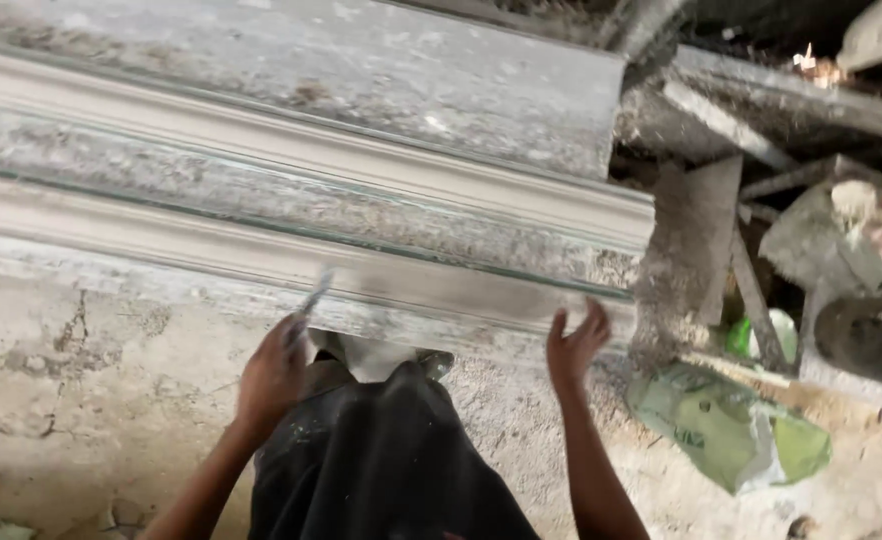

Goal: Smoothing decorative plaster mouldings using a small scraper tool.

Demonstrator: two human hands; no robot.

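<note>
Plaster-grey and dusty, a long moulded cornice length lies across my view on a cracked concrete floor, its ridges and channels running from the left edge to a cut end on the right. I have my left hand closed around a thin flat blade, pinched in the fingers, with the blade tip resting against the cornice's near lip; motion blur hides what kind of tool it is. My right hand is open, fingers spread and pressed flat against the near face of the cornice, close to its right end. Between my forearms I see my dark trousers, flecked with white dust, and my knee comes up just under the moulding's lower edge. Behind the first piece a second plaster slab lies parallel to it. To the right, past the cut end, I can see grey offcuts and slats in a heap, and a crumpled green plastic bag lies on the floor near my right elbow, well apart from both hands.
</note>
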